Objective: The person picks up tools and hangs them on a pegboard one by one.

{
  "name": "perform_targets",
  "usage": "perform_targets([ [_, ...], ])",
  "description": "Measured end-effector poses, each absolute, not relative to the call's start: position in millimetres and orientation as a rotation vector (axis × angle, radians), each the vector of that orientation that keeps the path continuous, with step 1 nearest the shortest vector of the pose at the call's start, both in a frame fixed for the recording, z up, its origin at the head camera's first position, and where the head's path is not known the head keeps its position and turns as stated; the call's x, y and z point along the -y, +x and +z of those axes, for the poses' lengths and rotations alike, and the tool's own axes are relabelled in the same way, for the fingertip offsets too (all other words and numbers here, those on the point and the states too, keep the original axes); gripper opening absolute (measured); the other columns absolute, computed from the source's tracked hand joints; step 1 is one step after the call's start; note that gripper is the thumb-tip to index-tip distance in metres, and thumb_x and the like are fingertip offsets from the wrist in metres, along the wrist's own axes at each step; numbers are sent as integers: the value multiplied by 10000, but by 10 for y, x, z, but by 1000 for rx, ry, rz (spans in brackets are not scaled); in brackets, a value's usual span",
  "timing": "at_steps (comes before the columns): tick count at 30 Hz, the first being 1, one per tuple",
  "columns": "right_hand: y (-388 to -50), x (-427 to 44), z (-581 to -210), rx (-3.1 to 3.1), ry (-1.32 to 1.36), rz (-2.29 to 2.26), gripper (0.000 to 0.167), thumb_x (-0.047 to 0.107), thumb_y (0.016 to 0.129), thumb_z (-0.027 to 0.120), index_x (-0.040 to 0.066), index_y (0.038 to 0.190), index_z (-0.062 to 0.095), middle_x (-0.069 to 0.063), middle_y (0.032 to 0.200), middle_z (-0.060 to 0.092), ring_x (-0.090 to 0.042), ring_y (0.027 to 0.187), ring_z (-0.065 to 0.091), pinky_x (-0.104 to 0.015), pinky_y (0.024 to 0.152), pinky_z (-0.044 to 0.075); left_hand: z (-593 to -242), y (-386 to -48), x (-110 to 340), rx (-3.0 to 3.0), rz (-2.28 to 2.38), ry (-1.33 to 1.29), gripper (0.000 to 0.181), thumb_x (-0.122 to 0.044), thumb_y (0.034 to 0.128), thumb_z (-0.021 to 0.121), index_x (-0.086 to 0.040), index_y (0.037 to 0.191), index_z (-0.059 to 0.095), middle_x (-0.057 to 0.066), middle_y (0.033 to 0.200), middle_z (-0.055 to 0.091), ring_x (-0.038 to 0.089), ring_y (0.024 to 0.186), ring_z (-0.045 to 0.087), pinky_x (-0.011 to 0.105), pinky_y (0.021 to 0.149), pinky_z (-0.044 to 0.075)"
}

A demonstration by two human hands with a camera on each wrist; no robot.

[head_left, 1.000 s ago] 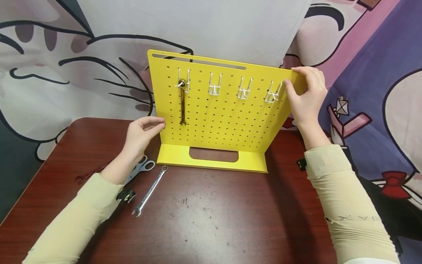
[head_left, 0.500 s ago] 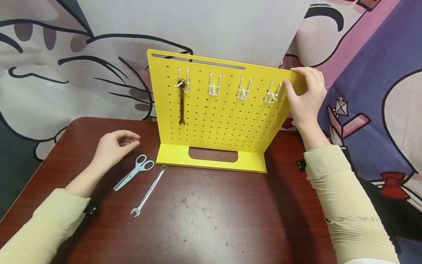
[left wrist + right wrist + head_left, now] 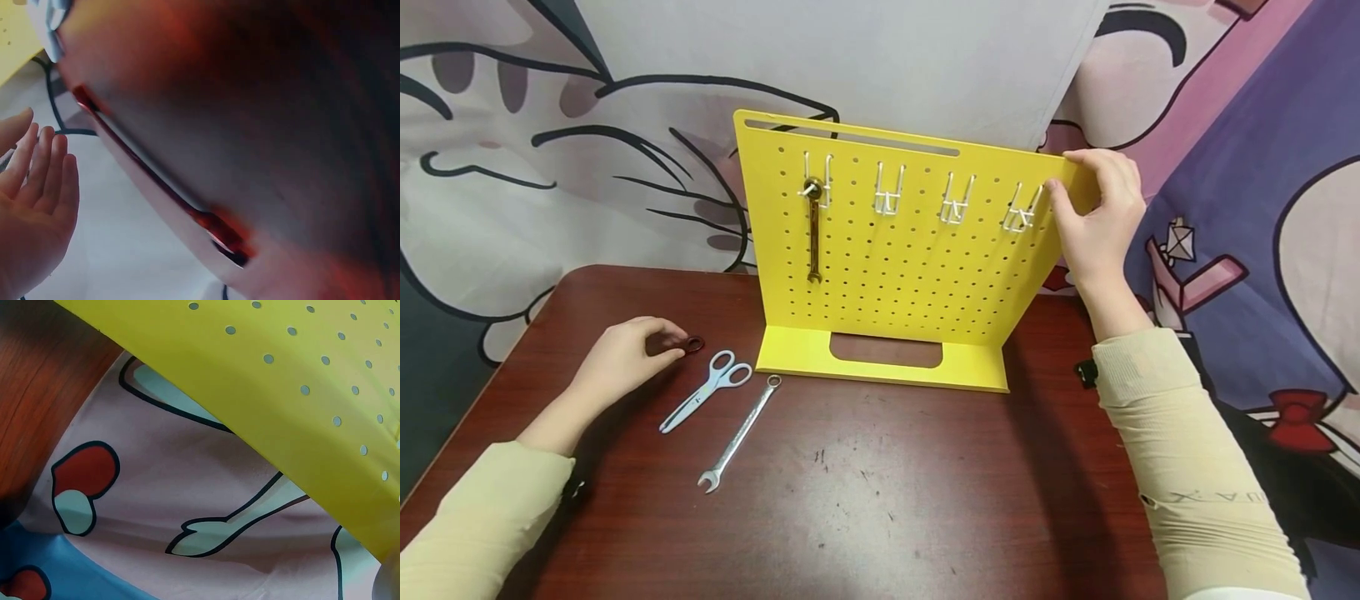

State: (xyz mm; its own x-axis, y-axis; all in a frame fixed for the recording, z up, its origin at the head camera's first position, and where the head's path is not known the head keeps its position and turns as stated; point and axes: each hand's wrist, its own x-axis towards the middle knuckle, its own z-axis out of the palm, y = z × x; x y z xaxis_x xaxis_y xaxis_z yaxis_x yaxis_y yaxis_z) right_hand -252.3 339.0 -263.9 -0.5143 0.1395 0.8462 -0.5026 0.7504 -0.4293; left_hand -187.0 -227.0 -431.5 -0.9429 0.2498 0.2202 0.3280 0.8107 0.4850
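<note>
My right hand grips the upper right corner of a yellow pegboard, thumb on its front and fingers over the edge. A dark, shiny combination wrench hangs by its ring end from the leftmost white hook. On the table at left, my left hand hovers by a dark red combination wrench, mostly hidden by the hand in the head view. In the left wrist view the red wrench lies on the table, and the hand's fingers extend, apart from it.
Light blue scissors and a silver combination wrench lie left of the pegboard's base. Several white hooks line the board's upper part. The brown table borders a cartoon-printed backdrop.
My left hand has moved from the board's left edge leftward and down to the red wrench, uncovering the scissors. My right hand keeps its grip on the board.
</note>
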Motion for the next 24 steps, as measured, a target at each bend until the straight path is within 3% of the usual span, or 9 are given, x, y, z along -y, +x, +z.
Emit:
perform_targets([
  [6,-2517,-3390,-2636,1971,264,817,326,183,945,752,-14,1205,762,-193,1219,752,-310,1192,607,-249,1069,413,-4411,-1909,2447,2915,-794,-450,213,-57,883,825,1,1078,761,185,987,775,358,926,712,489,830,530],
  [13,-2515,-3380,-2649,1972,259,823,321,184,946,754,-7,1204,765,-185,1222,752,-301,1194,604,-244,1063,417,-4466,-1929,2632,3008,-764,-469,234,-61,868,851,26,1063,755,164,941,773,331,870,711,407,769,544],
  [20,-2510,-3382,-2644,1969,259,823,332,207,948,761,-2,1205,768,-186,1219,755,-304,1180,604,-244,1056,414,-4490,-1921,2682,3026,-795,-464,244,-35,842,864,32,1053,759,124,911,767,248,835,690,226,696,493],
  [24,-2508,-3384,-2641,1964,261,822,338,212,943,763,-10,1198,769,-191,1208,758,-310,1167,608,-250,1053,413,-4513,-1915,2681,3018,-790,-464,243,-30,833,866,29,1045,763,114,910,755,219,826,669,200,690,479],
])
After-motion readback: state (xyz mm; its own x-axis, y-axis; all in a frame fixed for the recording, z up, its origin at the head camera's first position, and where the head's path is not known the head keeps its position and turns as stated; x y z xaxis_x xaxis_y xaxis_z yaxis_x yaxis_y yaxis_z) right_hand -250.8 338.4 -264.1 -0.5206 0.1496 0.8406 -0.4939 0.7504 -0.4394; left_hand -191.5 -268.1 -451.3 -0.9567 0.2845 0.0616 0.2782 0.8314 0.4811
